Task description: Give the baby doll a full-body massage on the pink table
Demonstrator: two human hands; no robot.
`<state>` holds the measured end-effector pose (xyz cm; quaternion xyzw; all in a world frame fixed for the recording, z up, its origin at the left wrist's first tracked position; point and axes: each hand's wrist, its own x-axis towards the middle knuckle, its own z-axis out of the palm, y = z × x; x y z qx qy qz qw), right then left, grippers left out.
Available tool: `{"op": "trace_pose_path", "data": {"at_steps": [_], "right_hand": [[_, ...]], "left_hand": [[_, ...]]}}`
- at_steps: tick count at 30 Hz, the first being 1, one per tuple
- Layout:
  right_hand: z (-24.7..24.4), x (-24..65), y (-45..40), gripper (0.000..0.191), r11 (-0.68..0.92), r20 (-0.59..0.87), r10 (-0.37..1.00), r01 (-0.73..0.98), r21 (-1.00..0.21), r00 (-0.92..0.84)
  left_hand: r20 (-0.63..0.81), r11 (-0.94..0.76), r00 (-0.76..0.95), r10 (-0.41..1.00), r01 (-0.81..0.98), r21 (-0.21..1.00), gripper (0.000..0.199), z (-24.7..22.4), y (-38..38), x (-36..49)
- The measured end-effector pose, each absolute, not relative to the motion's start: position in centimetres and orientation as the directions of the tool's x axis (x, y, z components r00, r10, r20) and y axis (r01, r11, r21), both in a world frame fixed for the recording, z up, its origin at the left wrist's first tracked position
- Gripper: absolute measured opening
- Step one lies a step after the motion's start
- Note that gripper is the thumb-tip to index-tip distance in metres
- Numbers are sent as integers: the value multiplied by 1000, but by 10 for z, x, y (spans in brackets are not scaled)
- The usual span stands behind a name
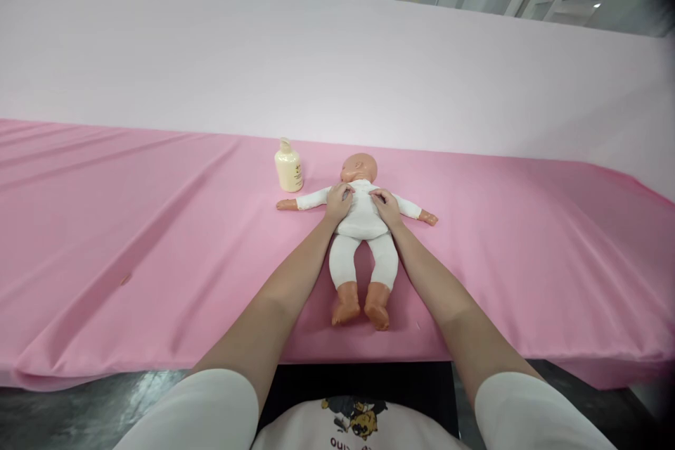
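Observation:
A baby doll [362, 214] in a white top and white trousers lies on its front, its head turned to the left and its arms spread out. Against the left side of its upper back rests my left hand [340, 201], fingers curled in against the white cloth. My right hand [386, 206] mirrors it on the right side, also with bent fingers touching the top. Both appear closed on the doll, though the fingertips are too small to make out clearly. The doll's bare feet point toward me.
A cream pump bottle [289, 167] stands beyond the doll's left-hand outstretched arm. Pink cloth [174, 239] with several folds covers the table, whose front edge is close to my body. Behind it rises a plain white partition [316, 70], with glass panels above.

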<state>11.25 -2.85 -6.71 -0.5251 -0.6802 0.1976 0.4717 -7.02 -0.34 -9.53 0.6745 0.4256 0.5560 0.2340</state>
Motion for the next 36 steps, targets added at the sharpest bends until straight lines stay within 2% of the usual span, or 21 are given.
{"op": "trace_pose_path", "data": {"at_steps": [6, 12, 14, 18, 20, 23, 26, 29, 33, 36], "right_hand": [[-68, 117, -38, 43, 397, 419, 904, 538, -744, -89], [-61, 133, -78, 60, 382, 271, 920, 502, -776, -282], [-56, 136, -90, 56, 434, 288, 895, 522, -734, -340], [-50, 133, -98, 46, 609, 461, 792, 567, -554, -401], [-49, 130, -97, 39, 652, 499, 755, 567, -504, -425], [-51, 128, -92, 29, 652, 488, 757, 532, -540, -434], [-55, 129, -89, 24, 607, 462, 795, 512, -608, -393], [-56, 131, -88, 21, 575, 463, 817, 545, -610, -344], [-53, 130, -89, 25, 526, 446, 844, 628, -574, -299], [-49, 129, -89, 27, 510, 401, 858, 619, -597, -320]], "left_hand": [[520, -513, 86, 850, 357, 781, 19, -100, -12, -73], [483, -571, 323, 813, 288, 769, 34, -109, -45, -103], [508, -604, 353, 786, 262, 753, 34, -107, -59, -114], [592, -730, 450, 668, 242, 639, 28, -97, -72, -120], [615, -764, 483, 623, 205, 612, 28, -92, -71, -119], [612, -747, 491, 619, 128, 652, 24, -90, -66, -117], [555, -659, 461, 692, 89, 747, 18, -93, -60, -119], [487, -576, 418, 767, 112, 810, 18, -97, -57, -120], [517, -614, 379, 767, 200, 764, 27, -98, -57, -120], [551, -655, 383, 741, 234, 718, 26, -96, -56, -120]]}}
